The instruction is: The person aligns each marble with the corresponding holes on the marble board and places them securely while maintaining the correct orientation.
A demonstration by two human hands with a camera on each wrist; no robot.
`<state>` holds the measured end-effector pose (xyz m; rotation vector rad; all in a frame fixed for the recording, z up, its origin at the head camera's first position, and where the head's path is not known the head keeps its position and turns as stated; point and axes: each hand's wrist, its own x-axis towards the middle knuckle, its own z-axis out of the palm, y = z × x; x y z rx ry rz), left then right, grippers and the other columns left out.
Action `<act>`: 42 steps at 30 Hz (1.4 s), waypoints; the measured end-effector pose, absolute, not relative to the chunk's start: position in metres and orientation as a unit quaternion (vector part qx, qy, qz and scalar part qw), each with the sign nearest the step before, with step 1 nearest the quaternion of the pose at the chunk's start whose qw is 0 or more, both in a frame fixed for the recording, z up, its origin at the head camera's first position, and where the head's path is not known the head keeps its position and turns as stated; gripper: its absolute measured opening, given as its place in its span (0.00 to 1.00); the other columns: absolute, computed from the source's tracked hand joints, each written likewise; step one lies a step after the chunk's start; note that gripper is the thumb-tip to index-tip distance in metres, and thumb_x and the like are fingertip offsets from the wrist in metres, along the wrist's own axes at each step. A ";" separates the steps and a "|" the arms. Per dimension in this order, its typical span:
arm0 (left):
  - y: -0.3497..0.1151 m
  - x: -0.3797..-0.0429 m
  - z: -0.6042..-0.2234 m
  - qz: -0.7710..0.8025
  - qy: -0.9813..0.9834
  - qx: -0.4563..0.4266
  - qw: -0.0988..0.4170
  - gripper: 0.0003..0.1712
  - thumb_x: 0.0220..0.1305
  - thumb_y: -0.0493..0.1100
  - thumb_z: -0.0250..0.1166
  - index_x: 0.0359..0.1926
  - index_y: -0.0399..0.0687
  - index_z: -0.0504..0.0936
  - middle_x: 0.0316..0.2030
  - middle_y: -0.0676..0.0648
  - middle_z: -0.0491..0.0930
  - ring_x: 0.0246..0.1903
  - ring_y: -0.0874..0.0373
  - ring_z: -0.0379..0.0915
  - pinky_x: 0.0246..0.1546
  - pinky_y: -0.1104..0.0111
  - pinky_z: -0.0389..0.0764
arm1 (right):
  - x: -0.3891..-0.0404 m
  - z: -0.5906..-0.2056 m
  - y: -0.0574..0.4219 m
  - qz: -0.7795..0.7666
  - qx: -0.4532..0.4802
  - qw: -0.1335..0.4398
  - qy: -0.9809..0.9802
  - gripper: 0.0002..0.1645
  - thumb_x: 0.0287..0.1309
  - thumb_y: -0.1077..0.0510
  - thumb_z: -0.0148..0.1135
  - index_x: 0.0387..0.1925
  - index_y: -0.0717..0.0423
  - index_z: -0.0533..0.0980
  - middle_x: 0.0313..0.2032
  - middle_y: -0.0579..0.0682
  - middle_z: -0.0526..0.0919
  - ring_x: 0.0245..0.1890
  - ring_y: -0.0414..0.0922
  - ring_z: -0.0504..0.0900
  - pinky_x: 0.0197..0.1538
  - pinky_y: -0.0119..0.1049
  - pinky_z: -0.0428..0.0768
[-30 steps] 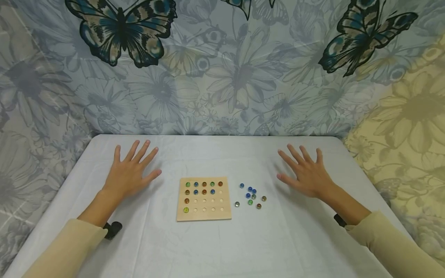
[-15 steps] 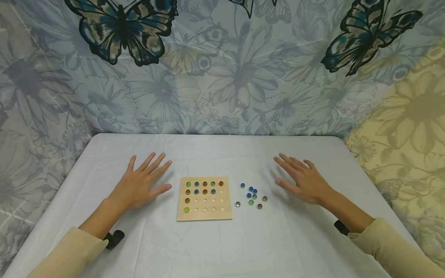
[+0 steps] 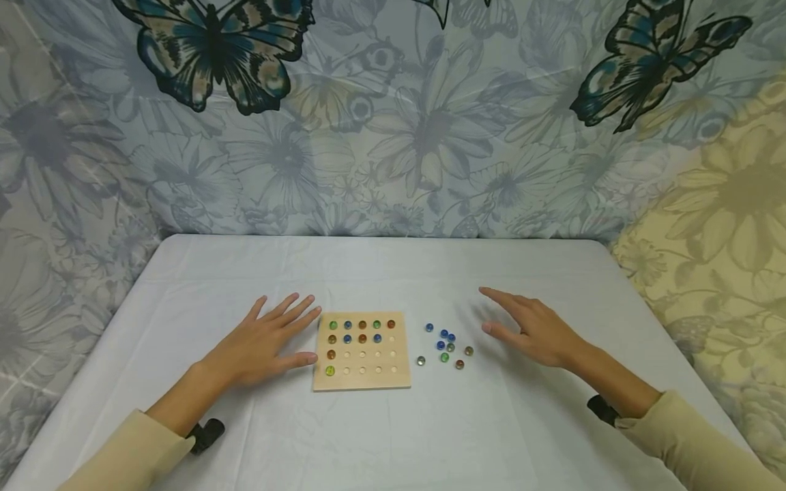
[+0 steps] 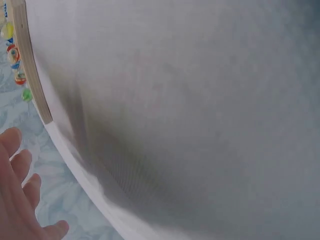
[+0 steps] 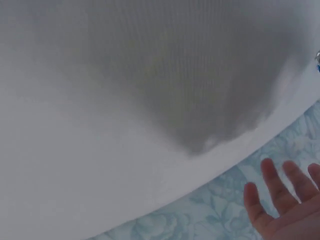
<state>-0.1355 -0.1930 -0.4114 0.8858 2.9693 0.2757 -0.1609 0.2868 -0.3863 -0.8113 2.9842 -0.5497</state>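
Note:
A square-cornered wooden board (image 3: 362, 382) with rows of round hollows lies mid-table in the head view. Glass marbles fill its far row, most of the second row and the left column. To the board's right, several loose marbles (image 3: 441, 346) in blue, green, brown and clear are scattered on the cloth. My left hand (image 3: 260, 344) hovers at the board's left edge, fingers straight and spread, holding nothing. Right of the loose marbles is my right hand (image 3: 540, 332), its fingers extended and nothing in it. The left wrist view shows the board's edge (image 4: 31, 65) beside my fingers.
A white cloth (image 3: 381, 443) covers the table. Behind it hangs a floral curtain (image 3: 424, 136) with butterflies, and yellow patterned fabric (image 3: 731, 273) is at the right. Dark wrist cameras sit on both wrists, the left one (image 3: 207, 435) near the sleeve.
My left hand has moved right and nearer to me, up to the board's left edge. My right hand has come slightly nearer, its fingers drawn together. Board and marbles stay put.

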 end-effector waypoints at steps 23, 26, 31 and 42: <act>-0.185 -0.132 -0.418 0.086 0.946 0.306 0.057 0.56 0.57 0.82 0.51 0.77 0.54 0.58 0.76 0.51 0.55 0.75 0.48 0.48 0.70 0.36 0.43 | -0.166 -0.404 0.272 -0.357 -0.300 0.102 0.879 0.27 0.54 0.62 0.74 0.56 0.61 0.78 0.43 0.48 0.89 0.43 0.43 0.86 0.47 0.42 0.83; -0.185 -0.132 -0.418 0.085 0.946 0.306 0.062 0.57 0.56 0.82 0.51 0.77 0.53 0.58 0.76 0.51 0.56 0.75 0.49 0.48 0.70 0.37 0.42 | -0.165 -0.406 0.270 -0.360 -0.304 0.111 0.875 0.26 0.55 0.62 0.73 0.56 0.61 0.78 0.44 0.49 0.88 0.43 0.45 0.86 0.47 0.42 0.83; -0.184 -0.133 -0.418 0.078 0.944 0.316 0.054 0.58 0.55 0.82 0.52 0.77 0.51 0.60 0.75 0.50 0.58 0.75 0.48 0.50 0.70 0.35 0.42 | -0.165 -0.409 0.267 -0.351 -0.309 0.117 0.876 0.24 0.55 0.61 0.74 0.54 0.61 0.80 0.43 0.48 0.89 0.42 0.44 0.86 0.47 0.41 0.82; -0.180 -0.133 -0.415 0.036 0.943 0.329 0.024 0.57 0.55 0.82 0.53 0.75 0.50 0.63 0.74 0.48 0.61 0.74 0.47 0.53 0.69 0.35 0.47 | -0.165 -0.413 0.265 -0.336 -0.311 0.120 0.881 0.20 0.54 0.64 0.74 0.50 0.59 0.81 0.40 0.44 0.89 0.41 0.40 0.86 0.45 0.38 0.82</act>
